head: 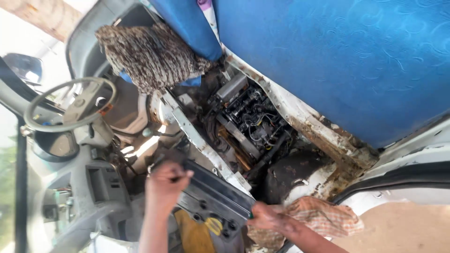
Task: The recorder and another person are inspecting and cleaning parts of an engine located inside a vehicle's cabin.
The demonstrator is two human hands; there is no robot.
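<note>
I look into a vehicle cab where the seat is tipped up and the engine (pixel 253 122) lies exposed. My left hand (pixel 165 182) grips the far end of a long dark panel (pixel 216 193), and my right hand (pixel 266 217) holds its near end. The panel runs slantwise just in front of the engine opening, beside a rusty white frame rail (pixel 202 144). A checked orange rag (pixel 323 216) lies right behind my right hand.
A blue seat cushion (pixel 356 56) is raised above the engine, with rusted white bodywork (pixel 323 133) along its lower edge. A speckled cloth (pixel 150 54) drapes over the driver's seat. The steering wheel (pixel 70 103) and grey dashboard (pixel 101 185) sit at left. A yellow part (pixel 194 234) lies below the panel.
</note>
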